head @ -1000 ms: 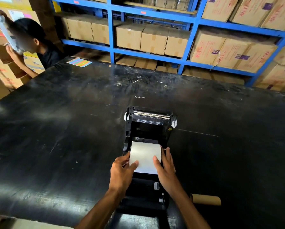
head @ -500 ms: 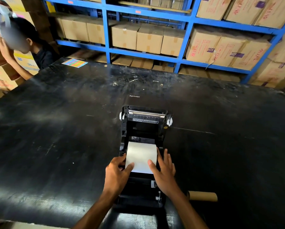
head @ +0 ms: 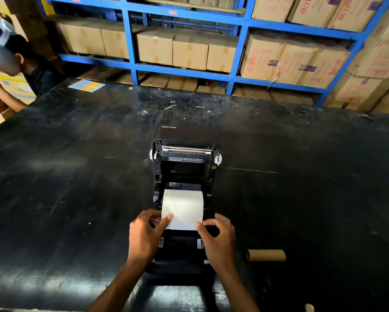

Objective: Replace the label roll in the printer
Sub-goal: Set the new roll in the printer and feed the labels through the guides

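Observation:
A black label printer (head: 185,167) sits open on the black table, its lid tilted back away from me. The white label paper (head: 182,207) lies flat across the printer's middle, coming out of the roll bay. My left hand (head: 145,235) pinches the paper's near left corner with thumb on top. At the near right corner, my right hand (head: 218,239) presses its thumb on the paper edge, fingers curled over the printer's side. The roll itself is hidden under the sheet.
An empty cardboard core (head: 265,255) lies on the table (head: 65,188) to the right of the printer. A colourful sticker sheet (head: 86,85) rests at the far left. Another person (head: 17,64) stands at the left edge. Blue shelving (head: 189,70) with cartons lines the back.
Both hands slid toward me along the paper and their fingers curled in. The right hand, flat on the sheet before, now grips the near right corner.

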A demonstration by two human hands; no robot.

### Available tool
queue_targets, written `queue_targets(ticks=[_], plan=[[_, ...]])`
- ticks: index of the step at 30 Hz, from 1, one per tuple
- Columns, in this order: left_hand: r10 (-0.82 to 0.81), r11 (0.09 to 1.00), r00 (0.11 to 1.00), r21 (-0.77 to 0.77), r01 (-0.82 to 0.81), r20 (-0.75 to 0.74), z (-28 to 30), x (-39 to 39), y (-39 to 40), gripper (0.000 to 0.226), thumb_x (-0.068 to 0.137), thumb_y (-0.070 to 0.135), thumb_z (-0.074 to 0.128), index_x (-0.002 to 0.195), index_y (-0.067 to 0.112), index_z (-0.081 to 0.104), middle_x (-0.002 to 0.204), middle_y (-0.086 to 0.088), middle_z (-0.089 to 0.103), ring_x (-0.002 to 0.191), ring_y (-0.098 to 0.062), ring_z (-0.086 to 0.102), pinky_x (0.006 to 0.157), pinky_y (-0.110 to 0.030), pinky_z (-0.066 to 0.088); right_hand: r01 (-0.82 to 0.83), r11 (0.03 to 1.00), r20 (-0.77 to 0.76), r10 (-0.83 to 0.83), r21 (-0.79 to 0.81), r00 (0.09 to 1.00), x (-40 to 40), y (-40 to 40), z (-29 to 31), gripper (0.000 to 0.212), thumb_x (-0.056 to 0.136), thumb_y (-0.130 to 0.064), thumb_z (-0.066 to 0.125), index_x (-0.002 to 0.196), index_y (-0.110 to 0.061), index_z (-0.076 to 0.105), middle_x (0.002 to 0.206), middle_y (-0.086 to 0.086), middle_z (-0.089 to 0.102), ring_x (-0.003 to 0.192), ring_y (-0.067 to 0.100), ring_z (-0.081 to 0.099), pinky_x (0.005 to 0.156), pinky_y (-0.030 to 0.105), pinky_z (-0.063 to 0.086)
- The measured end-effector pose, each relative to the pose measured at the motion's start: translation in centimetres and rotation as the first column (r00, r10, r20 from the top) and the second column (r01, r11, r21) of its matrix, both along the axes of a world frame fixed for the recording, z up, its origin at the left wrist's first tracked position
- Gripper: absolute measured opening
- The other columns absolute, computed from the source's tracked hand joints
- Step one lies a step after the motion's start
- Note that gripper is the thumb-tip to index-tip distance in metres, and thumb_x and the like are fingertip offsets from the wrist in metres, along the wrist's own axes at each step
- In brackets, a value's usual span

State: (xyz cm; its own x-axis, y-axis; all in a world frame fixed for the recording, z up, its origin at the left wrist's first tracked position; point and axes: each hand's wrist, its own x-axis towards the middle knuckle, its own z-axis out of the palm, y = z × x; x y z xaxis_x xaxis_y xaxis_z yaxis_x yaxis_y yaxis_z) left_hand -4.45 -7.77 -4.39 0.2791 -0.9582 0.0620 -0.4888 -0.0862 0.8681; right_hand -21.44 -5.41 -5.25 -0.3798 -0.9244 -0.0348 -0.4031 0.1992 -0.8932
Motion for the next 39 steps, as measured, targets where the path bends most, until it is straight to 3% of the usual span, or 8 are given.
queue_targets(ticks=[6, 14, 20, 24, 27, 31, 35, 39], plan=[[0.034, 0.996, 0.997, 0.075, -0.039, 0.063, 0.3, -0.2, 0.5, 0.033, 0.080, 0.035, 0.079, 0.074, 0.005, 0.068, 0.069, -0.004, 0.070, 0.068, -0.024, 0.067, 0.066, -0.036, 0.056, 0.027, 0.999, -0.089, -0.026, 0.018, 0.996, 0.6, 0.1, -0.1, 0.017, 0.074, -0.035, 0.075, 0.069, -0.021, 0.066, 0.119, -0.004, 0.057, 0.120, 0.013, 0.043, 0.090, 0.022, 0.020], [0.035, 0.993, 0.999, 0.110, -0.036, 0.010, -0.1, 0.1, 0.7, 0.027, 0.084, 0.029, 0.077, 0.071, 0.009, 0.065, 0.065, 0.000, 0.067, 0.065, -0.022, 0.066, 0.063, -0.038, 0.057, 0.071, 0.997, -0.044, -0.070, 0.028, 0.997, 0.6, 0.3, 0.0, 0.017, 0.076, -0.030, 0.075, 0.066, -0.018, 0.068, 0.115, -0.004, 0.059, 0.118, 0.014, 0.046, 0.093, 0.025, 0.021], [-0.046, 0.989, 0.995, 0.136, 0.059, -0.093, -0.3, 1.0, 0.9, 0.022, 0.086, 0.022, 0.075, 0.068, 0.009, 0.071, 0.051, 0.009, 0.063, 0.048, -0.004, 0.055, 0.053, -0.020, 0.047, 0.042, 0.997, -0.011, -0.041, 0.059, 0.999, 0.4, 0.4, 0.0, 0.015, 0.076, -0.028, 0.075, 0.067, -0.020, 0.068, 0.127, -0.003, 0.053, 0.127, 0.015, 0.037, 0.099, 0.028, 0.023], [-0.105, 0.978, 0.987, 0.166, 0.125, -0.121, -0.4, 1.6, 0.8, 0.019, 0.087, 0.023, 0.074, 0.069, 0.017, 0.073, 0.054, 0.008, 0.064, 0.045, 0.002, 0.053, 0.046, -0.008, 0.041, -0.019, 0.997, -0.015, 0.021, 0.078, 1.000, 0.1, 0.6, 0.3, 0.022, 0.076, -0.028, 0.075, 0.060, -0.034, 0.061, 0.133, -0.002, 0.051, 0.129, 0.015, 0.036, 0.105, 0.036, 0.022], [-0.141, 0.970, 0.986, 0.188, 0.156, -0.093, -0.2, 1.8, 0.7, 0.018, 0.087, 0.023, 0.074, 0.070, 0.018, 0.073, 0.058, 0.006, 0.065, 0.051, -0.007, 0.055, 0.047, -0.008, 0.042, -0.038, 0.995, -0.052, 0.043, 0.097, 0.998, -0.1, 0.7, 0.4, 0.020, 0.077, -0.026, 0.074, 0.063, -0.033, 0.063, 0.135, -0.001, 0.051, 0.130, 0.016, 0.035, 0.105, 0.036, 0.021], [-0.217, 0.945, 0.976, 0.249, 0.209, 0.003, -0.6, 2.3, 0.6, 0.026, 0.085, 0.026, 0.075, 0.060, 0.027, 0.070, 0.048, 0.006, 0.061, 0.037, 0.001, 0.046, 0.043, -0.013, 0.038, -0.099, 0.979, -0.108, 0.120, 0.179, 0.987, -0.4, 0.6, 0.4, 0.016, 0.078, -0.026, 0.072, 0.066, -0.032, 0.064, 0.138, 0.001, 0.049, 0.133, 0.018, 0.032, 0.107, 0.035, 0.018], [-0.277, 0.921, 0.959, 0.304, 0.244, 0.067, -0.3, 2.7, 0.1, 0.023, 0.087, 0.022, 0.074, 0.064, 0.024, 0.071, 0.056, 0.004, 0.066, 0.038, 0.004, 0.052, 0.043, -0.009, 0.039, -0.125, 0.966, -0.073, 0.144, 0.226, 0.987, -0.6, 0.6, 0.3, 0.006, 0.080, -0.028, 0.069, 0.077, -0.033, 0.070, 0.141, 0.000, 0.047, 0.135, 0.019, 0.032, 0.111, 0.039, 0.018], [-0.318, 0.905, 0.944, 0.328, 0.273, 0.092, -0.1, 2.9, -0.3, 0.026, 0.086, 0.022, 0.075, 0.061, 0.032, 0.069, 0.065, -0.011, 0.072, 0.050, -0.007, 0.051, 0.053, -0.022, 0.042, -0.122, 0.974, -0.048, 0.133, 0.191, 0.990, -0.5, 0.4, -0.1, 0.023, 0.078, -0.026, 0.070, 0.063, -0.043, 0.063, 0.132, 0.000, 0.056, 0.132, 0.020, 0.040, 0.111, 0.047, 0.026]])
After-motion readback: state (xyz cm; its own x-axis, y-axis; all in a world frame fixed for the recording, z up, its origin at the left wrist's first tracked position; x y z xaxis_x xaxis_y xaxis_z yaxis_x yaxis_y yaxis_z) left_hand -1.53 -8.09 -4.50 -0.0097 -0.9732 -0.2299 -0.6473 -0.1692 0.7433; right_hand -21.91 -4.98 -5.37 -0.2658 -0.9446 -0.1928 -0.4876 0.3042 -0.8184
